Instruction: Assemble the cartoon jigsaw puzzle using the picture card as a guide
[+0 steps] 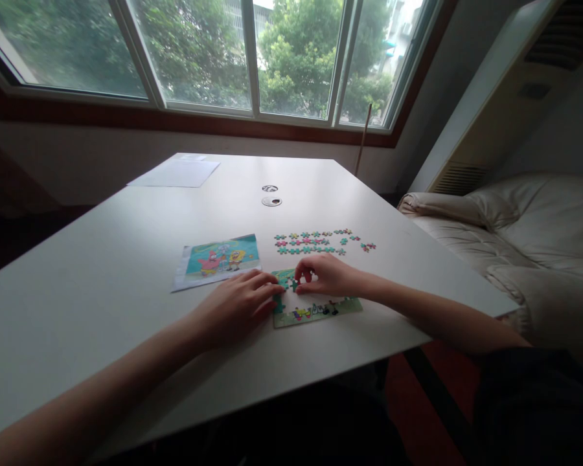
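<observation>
A partly built jigsaw puzzle (320, 310) lies on the white table (102, 272) near its front edge. My left hand (236, 304) lies flat, fingers stretched, with the fingertips on the puzzle's left edge. My right hand (325, 275) rests on the puzzle's top part, fingers curled in a pinch on a puzzle piece (294, 283). Several loose puzzle pieces (315, 243) are spread in rows just behind the puzzle. A cartoon reference picture (218, 260) lies to the left of the puzzle.
A sheet of paper (177, 173) lies at the table's far left. Two round cable grommets (271, 195) sit in the tabletop's middle. A pale sofa (529, 239) stands to the right, windows (199, 52) behind, and a thin stick (363, 139) leans at the far wall.
</observation>
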Tool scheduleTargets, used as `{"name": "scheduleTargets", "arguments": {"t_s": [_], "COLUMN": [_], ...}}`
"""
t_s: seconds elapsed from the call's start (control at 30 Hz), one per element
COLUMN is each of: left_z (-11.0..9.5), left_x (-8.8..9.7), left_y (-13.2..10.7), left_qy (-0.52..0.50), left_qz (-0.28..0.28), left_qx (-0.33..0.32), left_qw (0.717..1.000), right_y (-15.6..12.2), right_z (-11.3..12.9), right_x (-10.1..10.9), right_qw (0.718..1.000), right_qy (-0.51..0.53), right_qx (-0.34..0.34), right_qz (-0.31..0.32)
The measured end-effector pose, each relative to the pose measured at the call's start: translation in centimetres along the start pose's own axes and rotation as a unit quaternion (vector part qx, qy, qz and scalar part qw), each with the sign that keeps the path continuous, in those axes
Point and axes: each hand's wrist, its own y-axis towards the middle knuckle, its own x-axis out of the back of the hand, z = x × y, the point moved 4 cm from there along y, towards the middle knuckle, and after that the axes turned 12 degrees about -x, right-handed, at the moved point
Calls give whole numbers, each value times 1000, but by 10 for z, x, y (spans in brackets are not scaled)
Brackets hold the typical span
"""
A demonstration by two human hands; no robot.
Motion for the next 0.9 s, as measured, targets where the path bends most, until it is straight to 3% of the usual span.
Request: {"name": "scheduleTargets", "arguments": {"t_s": [0.9], "left_z": [3], "left_x": [-8], "left_y": [5], "left_qy": [18], "left_qz": [6], "left_qx": [22], "left_qw": [1000], "right_y": [5], "right_z": [-8], "right_x": [3], "right_qw": [998], "right_qy": [-23], "right_qx": [57], "right_qz": [-20]}}
